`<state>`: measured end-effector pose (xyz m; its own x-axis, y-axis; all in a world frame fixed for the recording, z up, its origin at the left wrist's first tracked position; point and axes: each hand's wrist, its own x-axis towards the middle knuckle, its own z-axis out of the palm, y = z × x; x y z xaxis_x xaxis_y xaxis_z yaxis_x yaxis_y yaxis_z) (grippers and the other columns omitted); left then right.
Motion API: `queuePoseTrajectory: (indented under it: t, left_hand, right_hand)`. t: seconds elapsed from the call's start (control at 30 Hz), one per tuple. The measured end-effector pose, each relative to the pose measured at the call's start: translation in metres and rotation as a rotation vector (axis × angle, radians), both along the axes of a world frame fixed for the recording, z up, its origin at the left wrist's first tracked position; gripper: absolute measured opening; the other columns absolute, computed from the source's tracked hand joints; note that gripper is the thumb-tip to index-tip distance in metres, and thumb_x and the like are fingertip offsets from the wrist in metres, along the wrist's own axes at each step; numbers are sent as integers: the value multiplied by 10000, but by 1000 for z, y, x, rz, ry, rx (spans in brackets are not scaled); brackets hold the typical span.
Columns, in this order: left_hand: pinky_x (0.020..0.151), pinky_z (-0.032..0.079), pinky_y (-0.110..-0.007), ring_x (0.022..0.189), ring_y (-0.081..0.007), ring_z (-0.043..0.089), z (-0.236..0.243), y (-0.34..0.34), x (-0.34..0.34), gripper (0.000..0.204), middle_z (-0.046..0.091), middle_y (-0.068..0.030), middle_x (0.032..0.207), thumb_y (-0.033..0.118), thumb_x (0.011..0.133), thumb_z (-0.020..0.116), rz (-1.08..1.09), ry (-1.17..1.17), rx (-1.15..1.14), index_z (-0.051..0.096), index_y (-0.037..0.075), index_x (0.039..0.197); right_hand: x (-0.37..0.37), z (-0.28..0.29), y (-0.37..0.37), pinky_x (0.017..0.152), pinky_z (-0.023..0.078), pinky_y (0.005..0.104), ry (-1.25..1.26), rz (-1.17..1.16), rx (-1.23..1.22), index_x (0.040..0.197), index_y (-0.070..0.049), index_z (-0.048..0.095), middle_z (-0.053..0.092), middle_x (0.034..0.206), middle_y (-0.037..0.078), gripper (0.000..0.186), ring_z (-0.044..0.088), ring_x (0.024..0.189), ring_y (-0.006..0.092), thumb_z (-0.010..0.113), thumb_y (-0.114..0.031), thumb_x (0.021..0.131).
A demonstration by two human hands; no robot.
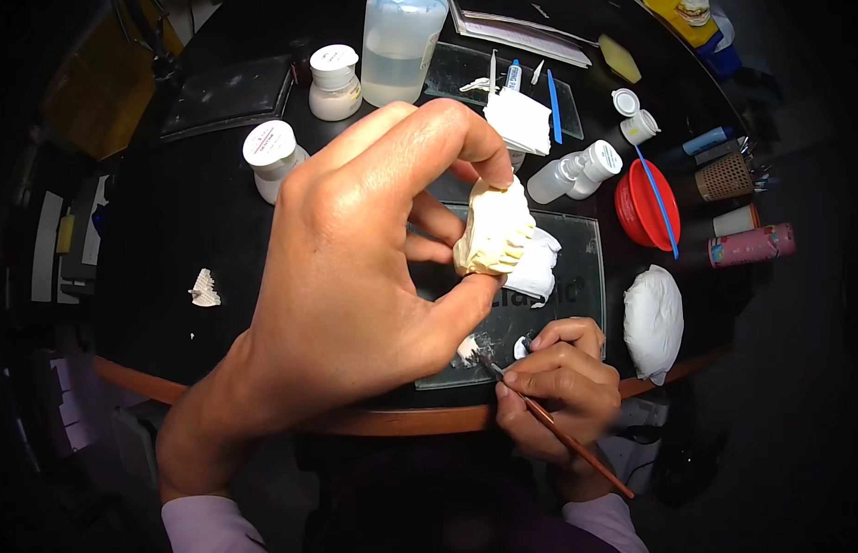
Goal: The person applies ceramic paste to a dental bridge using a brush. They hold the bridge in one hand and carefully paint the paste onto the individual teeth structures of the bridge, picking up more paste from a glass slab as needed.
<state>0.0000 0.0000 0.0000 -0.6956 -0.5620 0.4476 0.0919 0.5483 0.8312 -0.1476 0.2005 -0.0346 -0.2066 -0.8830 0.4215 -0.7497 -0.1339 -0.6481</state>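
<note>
Overhead, from the head camera, a black desk (171, 336) with a rounded wooden edge (411, 422) fills most of the view, and its surface is crowded toward the far side and the right. Above its near part, the person's left hand (341, 230) has its grip closed on a pale yellow cast (492, 226), pinched between thumb and fingertips. The right hand (563, 387) has its grip closed around a thin brown brush (563, 429), its tip beside a pale blob (469, 349) on a dark glass plate (581, 336); whether the two touch cannot be told. A crumpled white tissue (540, 269) lies on the plate, partly behind the cast.

Farther back stand white-lidded jars (335, 83) and a clear bottle (401, 55) partly filled with liquid. To the right are a red bowl (643, 210) with a blue strip (657, 203) across it, a white bundle (653, 324), a mesh pen holder (722, 180) and a pink cylinder (752, 246). At left, a small off-white piece (205, 289) sits well apart from the plate. Beyond the desk the room is dim, with a brownish panel (116, 88) at upper left.
</note>
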Motion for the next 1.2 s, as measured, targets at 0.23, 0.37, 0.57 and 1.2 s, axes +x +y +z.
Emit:
queuePoseTrajectory:
  t: [0.23, 0.37, 0.57, 1.2]
  left_hand:
    - [801, 678, -248, 913, -130, 756, -2, 2, -3, 478, 621, -92, 1165, -138, 726, 802, -6, 64, 66, 624, -24, 1155]
    - [792, 679, -244, 917, -135, 757, -3, 2, -4, 473, 620, -93, 1164, -132, 720, 806, -13, 72, 46, 629, -26, 1146]
    - [779, 678, -238, 916, -138, 758, -2, 3, -4, 465, 618, -93, 1156, -122, 722, 809, -13, 71, 50, 628, -28, 1140]
    - [738, 678, -240, 896, -152, 771, -3, 1, -3, 450, 641, -105, 1131, -84, 710, 819, 0, 91, -21, 646, -18, 1119]
  right_hand:
    - [-1, -1, -3, 864, 457, 367, 31, 3, 11, 813, -93, 747, 737, 757, 22, 196, 613, 877, 242, 835, -6, 659]
    - [-2, 0, 1, 861, 458, 364, -9, -6, 19, 812, -93, 749, 737, 757, 17, 211, 611, 875, 242, 827, 2, 641]
    - [-1, 0, -2, 857, 460, 368, 22, 7, 17, 816, -93, 753, 740, 759, 18, 212, 612, 871, 238, 827, 1, 641]
    - [1, -5, -2, 856, 366, 348, -4, -7, -7, 794, -119, 763, 735, 769, -25, 196, 624, 837, 200, 833, -42, 628]
